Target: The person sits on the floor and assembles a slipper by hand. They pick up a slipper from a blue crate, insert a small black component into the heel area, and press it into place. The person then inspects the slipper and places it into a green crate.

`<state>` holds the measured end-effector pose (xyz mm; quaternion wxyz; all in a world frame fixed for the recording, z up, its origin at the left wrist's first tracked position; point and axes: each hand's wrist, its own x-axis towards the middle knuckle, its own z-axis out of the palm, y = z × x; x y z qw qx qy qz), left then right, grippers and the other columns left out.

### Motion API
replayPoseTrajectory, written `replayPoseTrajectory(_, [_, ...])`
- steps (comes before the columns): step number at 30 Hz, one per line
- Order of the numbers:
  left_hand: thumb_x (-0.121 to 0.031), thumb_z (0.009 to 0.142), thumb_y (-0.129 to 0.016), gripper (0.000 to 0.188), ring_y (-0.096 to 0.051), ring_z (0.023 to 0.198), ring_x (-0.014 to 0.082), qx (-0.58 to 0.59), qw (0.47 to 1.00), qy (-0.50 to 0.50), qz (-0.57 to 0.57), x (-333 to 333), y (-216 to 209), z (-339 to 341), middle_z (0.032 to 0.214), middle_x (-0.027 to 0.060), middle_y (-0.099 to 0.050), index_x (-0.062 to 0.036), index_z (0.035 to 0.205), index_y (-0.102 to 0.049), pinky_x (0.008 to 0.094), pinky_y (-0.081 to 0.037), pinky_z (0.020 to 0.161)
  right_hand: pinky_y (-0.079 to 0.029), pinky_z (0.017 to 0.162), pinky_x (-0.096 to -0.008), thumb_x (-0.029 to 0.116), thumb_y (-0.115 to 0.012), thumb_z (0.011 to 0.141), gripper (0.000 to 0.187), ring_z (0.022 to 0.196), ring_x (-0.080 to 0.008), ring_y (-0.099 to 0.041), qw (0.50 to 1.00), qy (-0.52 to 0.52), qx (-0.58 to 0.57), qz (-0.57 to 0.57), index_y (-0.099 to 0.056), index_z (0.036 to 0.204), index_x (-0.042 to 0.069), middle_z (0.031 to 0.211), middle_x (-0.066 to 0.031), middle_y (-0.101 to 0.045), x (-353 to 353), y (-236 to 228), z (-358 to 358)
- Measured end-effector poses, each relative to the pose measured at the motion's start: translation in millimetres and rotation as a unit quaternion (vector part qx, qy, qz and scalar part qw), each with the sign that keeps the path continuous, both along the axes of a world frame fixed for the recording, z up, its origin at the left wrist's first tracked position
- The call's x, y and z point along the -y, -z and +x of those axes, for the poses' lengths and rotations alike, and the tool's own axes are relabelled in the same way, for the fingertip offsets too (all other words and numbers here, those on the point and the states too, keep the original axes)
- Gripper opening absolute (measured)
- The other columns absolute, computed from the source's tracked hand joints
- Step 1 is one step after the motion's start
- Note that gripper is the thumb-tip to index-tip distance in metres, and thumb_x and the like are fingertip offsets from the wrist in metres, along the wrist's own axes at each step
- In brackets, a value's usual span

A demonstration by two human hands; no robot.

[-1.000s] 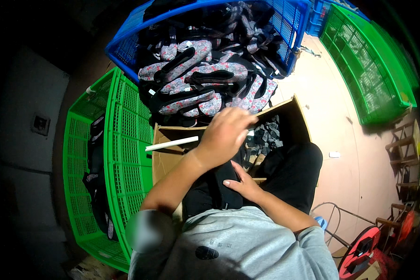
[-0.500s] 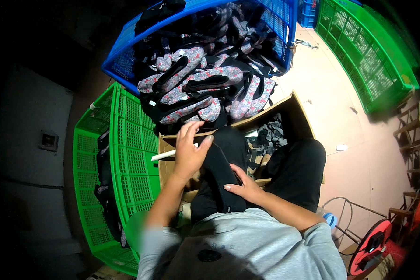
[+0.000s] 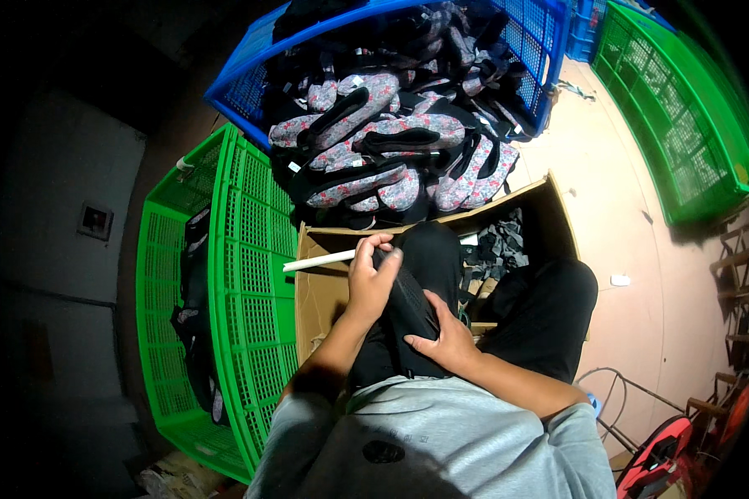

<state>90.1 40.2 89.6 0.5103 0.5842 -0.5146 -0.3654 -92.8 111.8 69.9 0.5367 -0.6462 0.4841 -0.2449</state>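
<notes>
A black shoe (image 3: 409,301) with a textured sole face lies along my left thigh, pointing away from me. My left hand (image 3: 370,283) is closed at its far end, fingers curled and thumb against the edge. My right hand (image 3: 451,339) grips the nearer part from the right side, thumb across it. A white stick (image 3: 318,260) juts out leftward from behind my left hand, over the edge of a cardboard box (image 3: 320,291). Whether my left fingers touch the stick is hidden. Dark fabric scraps (image 3: 499,241) lie in the box between my knees.
Straight ahead, a blue crate (image 3: 225,96) spills over with floral-lined black shoes (image 3: 412,133). Close on my left stands a green crate (image 3: 258,249) with dark items inside. More green crates (image 3: 666,125) stand at the far right. A red-and-black stool-like object (image 3: 657,457) is at the lower right.
My left fingers have gone from raised and spread to curled at the shoe's far end. The shoe has turned so that its textured face shows. The whole view has shifted slightly.
</notes>
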Motion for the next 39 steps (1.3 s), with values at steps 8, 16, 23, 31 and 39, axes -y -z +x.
replayPoseTrajectory(8, [-0.011, 0.097, -0.051, 0.012, -0.052, 0.074, 0.0071, -0.281, 0.954, -0.057, 0.086, 23.7, 2.7, 3.1, 0.079, 0.0007, -0.056, -0.0030, 0.104, -0.058, 0.0198, -0.042, 0.071, -0.045, 0.097, -0.0402, 0.041, -0.074, 0.079, 0.092, 0.117, -0.0388, -0.057, 1.000, -0.009, 0.003, 0.022, -0.025, 0.148, 0.005, 0.129, -0.0299, -0.053, 0.5, -1.7, -0.6])
replayPoseTrajectory(16, [-0.025, 0.102, -0.049, 0.033, -0.052, 0.117, 0.0170, -0.273, 0.959, -0.045, 0.061, -7.9, -27.4, -10.5, 0.124, 0.0108, -0.055, -0.0030, 0.126, -0.048, 0.0312, -0.043, 0.099, -0.039, 0.105, -0.0406, 0.031, -0.081, 0.073, 0.095, 0.124, -0.0372, -0.049, 0.976, 0.075, 0.190, -0.068, -0.027, 0.147, 0.004, 0.137, -0.0261, -0.045, 9.8, 22.7, -13.2])
replayPoseTrajectory(23, [-0.022, 0.099, -0.055, 0.044, -0.052, 0.113, 0.0157, -0.214, 0.976, -0.028, 0.016, -20.9, -37.1, -31.7, 0.124, 0.0105, -0.055, 0.0013, 0.134, -0.043, 0.0280, -0.039, 0.099, -0.046, 0.094, -0.0397, 0.037, -0.087, 0.063, 0.107, 0.115, -0.0364, -0.055, 0.986, 0.048, 0.028, -0.155, -0.029, 0.148, 0.007, 0.125, -0.0217, -0.052, 13.9, -8.5, -13.9])
replayPoseTrajectory(31, [-0.018, 0.101, -0.045, 0.040, -0.056, 0.110, 0.0173, -0.333, 0.928, 0.024, 0.164, -23.8, -32.5, -29.9, 0.120, 0.0118, -0.060, 0.0073, 0.132, -0.048, 0.0273, -0.042, 0.098, -0.043, 0.076, -0.0235, 0.001, -0.062, 0.088, 0.044, 0.082, -0.0083, -0.047, 0.917, 0.196, 0.345, -0.032, -0.042, 0.127, 0.004, 0.095, -0.0012, -0.049, 5.8, -0.5, -20.3])
replayPoseTrajectory(39, [-0.026, 0.103, -0.046, 0.035, -0.056, 0.091, 0.0119, -0.060, 0.997, 0.049, 0.027, -27.7, -37.0, -55.3, 0.098, 0.0041, -0.063, 0.0033, 0.116, -0.059, 0.0268, -0.045, 0.084, -0.039, 0.074, -0.0210, 0.029, -0.046, 0.102, 0.026, 0.078, -0.0059, -0.043, 0.888, 0.291, 0.350, 0.064, -0.054, 0.108, 0.005, 0.085, 0.0030, -0.047, 44.8, -6.5, -24.6])
